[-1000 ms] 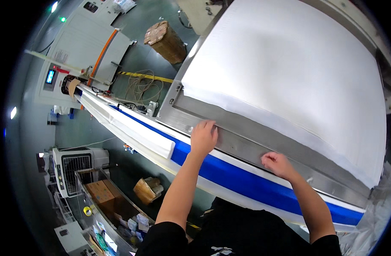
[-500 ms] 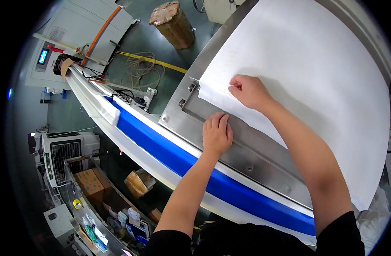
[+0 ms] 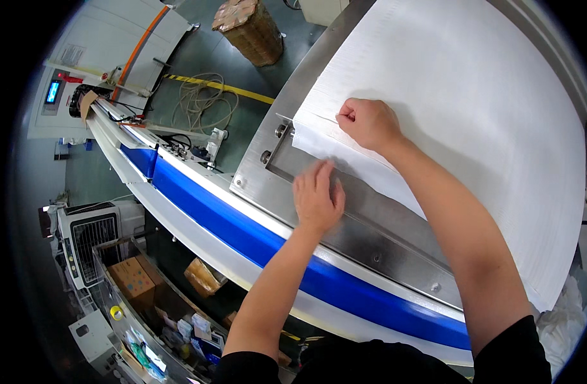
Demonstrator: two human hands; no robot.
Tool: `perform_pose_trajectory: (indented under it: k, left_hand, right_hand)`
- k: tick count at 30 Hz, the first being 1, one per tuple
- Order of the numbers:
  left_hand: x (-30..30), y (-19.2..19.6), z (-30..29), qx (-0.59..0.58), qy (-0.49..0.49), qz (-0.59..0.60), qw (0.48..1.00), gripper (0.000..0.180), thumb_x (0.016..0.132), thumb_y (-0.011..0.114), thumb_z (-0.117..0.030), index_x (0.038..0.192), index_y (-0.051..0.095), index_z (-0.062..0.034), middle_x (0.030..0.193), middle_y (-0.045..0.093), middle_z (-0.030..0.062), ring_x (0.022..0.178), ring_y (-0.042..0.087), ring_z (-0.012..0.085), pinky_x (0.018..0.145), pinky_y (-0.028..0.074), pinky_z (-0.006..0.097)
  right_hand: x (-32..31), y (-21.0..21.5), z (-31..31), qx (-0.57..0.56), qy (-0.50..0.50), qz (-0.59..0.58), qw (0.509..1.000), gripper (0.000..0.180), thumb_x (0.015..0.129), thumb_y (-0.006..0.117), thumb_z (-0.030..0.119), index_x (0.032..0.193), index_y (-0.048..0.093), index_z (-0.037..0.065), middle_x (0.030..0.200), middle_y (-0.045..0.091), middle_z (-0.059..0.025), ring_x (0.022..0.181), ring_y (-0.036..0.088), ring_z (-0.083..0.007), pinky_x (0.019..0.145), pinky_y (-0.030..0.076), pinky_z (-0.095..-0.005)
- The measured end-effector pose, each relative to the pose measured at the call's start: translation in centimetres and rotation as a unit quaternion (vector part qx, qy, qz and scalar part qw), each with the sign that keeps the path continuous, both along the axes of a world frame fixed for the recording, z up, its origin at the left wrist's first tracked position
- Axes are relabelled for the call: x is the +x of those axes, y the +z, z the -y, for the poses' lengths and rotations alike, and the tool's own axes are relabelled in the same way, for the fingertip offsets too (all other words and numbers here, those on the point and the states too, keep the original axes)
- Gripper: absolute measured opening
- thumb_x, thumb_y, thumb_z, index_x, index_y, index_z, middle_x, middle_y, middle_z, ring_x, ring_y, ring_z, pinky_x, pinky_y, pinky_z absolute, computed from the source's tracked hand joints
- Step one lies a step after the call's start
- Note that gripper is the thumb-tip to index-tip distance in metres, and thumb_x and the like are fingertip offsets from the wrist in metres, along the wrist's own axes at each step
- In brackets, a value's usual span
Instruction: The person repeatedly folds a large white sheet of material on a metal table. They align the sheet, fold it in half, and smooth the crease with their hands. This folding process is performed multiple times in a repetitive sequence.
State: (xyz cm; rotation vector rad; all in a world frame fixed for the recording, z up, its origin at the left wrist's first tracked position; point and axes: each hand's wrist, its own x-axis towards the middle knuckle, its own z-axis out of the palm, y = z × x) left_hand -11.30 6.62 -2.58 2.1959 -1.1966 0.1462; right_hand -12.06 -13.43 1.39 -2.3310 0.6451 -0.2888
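Note:
A large stack of white sheets [image 3: 479,109] covers most of a metal table [image 3: 383,240]. My right hand [image 3: 370,125] rests on the stack near its left corner, fingers curled and closed. A sheet's edge line runs up to its fingertips; what they hold, if anything, is hidden. My left hand [image 3: 317,195] is over the bare metal strip in front of the stack, with its fingers stretched and thumb apart. Its fingertips are slightly blurred and near the front edge of the sheets, and nothing shows in it. A small metal corner bracket [image 3: 274,146] with knobs stands by the stack's left corner.
A blue and white conveyor-like rail [image 3: 210,214] runs along the table's near side. Beyond are a coil of hose [image 3: 207,102], a taped brown bundle [image 3: 252,32] and a white machine [image 3: 108,57]. A cluttered bin [image 3: 159,307] stands lower left.
My left hand has come up off the metal and moved slightly left, its fingers straighter. My right hand shifts a little up and left over the sheets. The whole view moves slightly.

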Motion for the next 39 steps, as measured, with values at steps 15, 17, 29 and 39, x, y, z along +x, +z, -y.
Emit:
perform_pose_trajectory:
  k: [15,17,29,39]
  left_hand:
    - [7.2,0.7,3.1,0.027,-0.012,0.159,0.987,0.043,0.078,0.054,-0.014,0.121,0.053,-0.0091,0.126,0.052,0.0095,0.120,0.047,0.0275,0.103,0.030,0.044]
    - [7.2,0.6,2.8,0.020,-0.004,0.160,0.987,0.041,0.077,0.057,-0.015,0.117,0.054,-0.0095,0.124,0.053,0.0088,0.119,0.048,0.0275,0.102,0.031,0.044]
    - [10.5,5.2,0.9,0.155,-0.201,0.166,0.953,0.027,0.070,0.063,-0.016,0.095,0.057,-0.0081,0.104,0.060,0.0101,0.103,0.056,0.0272,0.093,0.039,0.043]
    - [5.4,9.6,8.2,0.574,-0.150,0.203,0.779,0.053,0.069,0.066,-0.016,0.121,0.054,-0.0143,0.116,0.058,0.0089,0.102,0.059,0.0284,0.090,0.042,0.043]
  right_hand:
    - [0.0,-0.9,0.5,-0.031,-0.016,0.035,0.999,0.013,0.077,0.066,0.024,0.077,0.066,0.011,0.068,0.065,-0.0037,0.063,0.062,-0.0210,0.059,0.049,-0.0333]
    - [-0.1,-0.7,0.3,-0.021,-0.018,0.017,0.999,0.013,0.078,0.065,0.024,0.077,0.066,0.011,0.069,0.065,-0.0037,0.063,0.063,-0.0212,0.060,0.049,-0.0335]
    - [-11.4,1.5,-5.7,-0.068,-0.059,0.012,0.996,0.023,0.086,0.056,0.030,0.089,0.065,0.009,0.088,0.064,-0.0101,0.077,0.062,-0.0303,0.071,0.049,-0.0419]
    - [-50.3,0.6,1.4,-0.175,-0.313,-0.346,0.867,0.049,0.096,0.035,0.042,0.080,0.069,0.009,0.081,0.066,-0.0161,0.084,0.063,-0.0317,0.094,0.039,-0.0497]
